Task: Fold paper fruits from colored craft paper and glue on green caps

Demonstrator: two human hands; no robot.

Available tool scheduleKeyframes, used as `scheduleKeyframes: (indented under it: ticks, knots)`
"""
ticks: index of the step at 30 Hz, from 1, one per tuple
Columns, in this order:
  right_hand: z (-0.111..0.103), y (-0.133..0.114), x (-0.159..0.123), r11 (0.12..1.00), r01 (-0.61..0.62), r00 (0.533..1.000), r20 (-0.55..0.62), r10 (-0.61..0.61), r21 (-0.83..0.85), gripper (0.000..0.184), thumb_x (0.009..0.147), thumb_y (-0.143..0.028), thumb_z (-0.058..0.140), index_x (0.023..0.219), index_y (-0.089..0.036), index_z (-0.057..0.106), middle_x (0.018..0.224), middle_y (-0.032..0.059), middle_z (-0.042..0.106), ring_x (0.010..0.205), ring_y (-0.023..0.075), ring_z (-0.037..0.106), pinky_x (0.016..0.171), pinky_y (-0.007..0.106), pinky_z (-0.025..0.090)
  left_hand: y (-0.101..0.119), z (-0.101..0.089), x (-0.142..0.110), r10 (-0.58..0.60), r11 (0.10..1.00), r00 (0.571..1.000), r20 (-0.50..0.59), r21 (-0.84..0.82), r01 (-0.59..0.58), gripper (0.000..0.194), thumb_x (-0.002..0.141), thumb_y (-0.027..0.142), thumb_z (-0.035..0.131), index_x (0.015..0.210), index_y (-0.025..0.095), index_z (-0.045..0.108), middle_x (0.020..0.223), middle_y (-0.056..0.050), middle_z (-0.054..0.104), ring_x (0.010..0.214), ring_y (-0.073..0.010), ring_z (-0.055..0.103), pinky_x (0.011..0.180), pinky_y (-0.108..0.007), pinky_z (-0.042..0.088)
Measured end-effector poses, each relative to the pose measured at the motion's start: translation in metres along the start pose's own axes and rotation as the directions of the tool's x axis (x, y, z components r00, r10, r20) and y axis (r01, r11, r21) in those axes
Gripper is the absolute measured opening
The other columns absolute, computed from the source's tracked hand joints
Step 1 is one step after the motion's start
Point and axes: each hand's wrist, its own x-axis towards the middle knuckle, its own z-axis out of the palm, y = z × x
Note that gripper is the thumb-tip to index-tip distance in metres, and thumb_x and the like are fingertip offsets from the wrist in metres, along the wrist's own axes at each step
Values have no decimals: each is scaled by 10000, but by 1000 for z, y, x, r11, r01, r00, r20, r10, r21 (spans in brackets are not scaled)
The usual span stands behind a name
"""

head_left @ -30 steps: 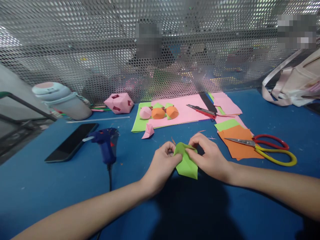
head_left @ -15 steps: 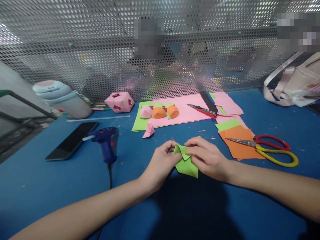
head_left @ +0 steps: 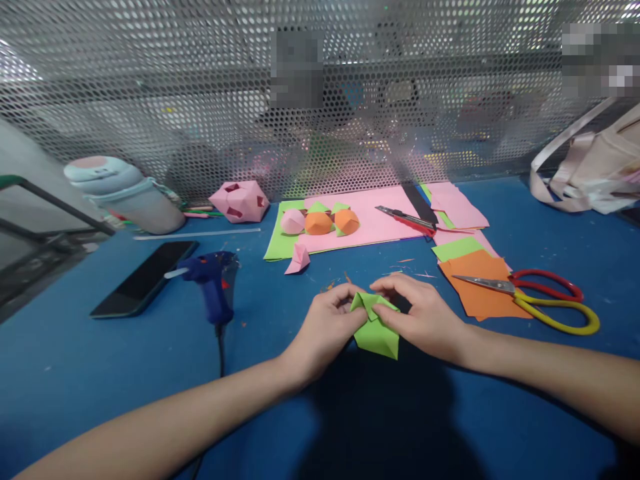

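A folded piece of green paper (head_left: 377,340) is held between both hands above the blue table. My left hand (head_left: 333,327) pinches its left edge, thumb in front and fingers behind. My right hand (head_left: 425,317) grips the upper right part, its thumb pressing on the folded flap near the middle; its other fingers curl behind the top edge. The lower corner of the paper points down and hangs free. Beyond my hands lies a small folded pink paper piece (head_left: 299,259), touched by neither hand.
Left are a blue glue gun (head_left: 213,287), a phone (head_left: 145,280) and a bottle (head_left: 133,200). Behind sit a pink paper polyhedron (head_left: 240,202), folded orange pieces (head_left: 319,223) and a utility knife (head_left: 405,219). Scissors (head_left: 530,293) rest on orange paper (head_left: 467,300) at right. A perforated metal screen (head_left: 200,133) borders the back.
My right thumb has moved onto the front of the flap, and the right fingers have shifted behind the green paper. The left hand keeps its pinch.
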Motion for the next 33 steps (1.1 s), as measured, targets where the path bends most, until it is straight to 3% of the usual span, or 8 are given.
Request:
scheduleKeyframes:
  ticks: [11, 22, 28, 33]
  knots:
    - [0, -2, 1, 998, -41, 999, 14, 40, 57, 81, 822, -115, 551, 838, -178, 600, 760, -7, 566, 701, 112, 510, 651, 249, 413, 3, 1, -2, -5, 998, 1000, 2, 61, 5, 119, 613, 124, 556, 718, 149, 606, 589, 59, 538, 527, -71, 473, 495, -177, 351]
    - [-2, -2, 1, 999, 24, 1000, -21, -23, 40, 104, 815, -87, 542, 835, -174, 595, 767, -4, 578, 707, 109, 525, 659, 241, 411, 4, -1, -1, -23, 998, 996, 84, 58, 19, 192, 599, 94, 581, 779, 157, 586, 643, 63, 546, 571, -72, 480, 518, -168, 356]
    - [-3, 0, 1, 998, 53, 998, -27, -52, 16, 99, 818, -91, 531, 819, -175, 585, 759, 4, 572, 700, 118, 516, 654, 252, 411, 0, -6, 2, -36, 999, 992, 123, 45, 31, 145, 722, 268, 661, 801, 153, 622, 713, 19, 600, 643, -105, 530, 605, -206, 406]
    - [-3, 2, 1, 999, 41, 999, -6, -41, 4, 104, 812, -87, 529, 805, -176, 583, 737, -5, 552, 673, 111, 497, 628, 246, 402, 0, -10, 5, -22, 988, 991, 134, 153, 1, 166, 739, 308, 659, 758, 148, 700, 754, -37, 655, 702, -155, 562, 663, -252, 417]
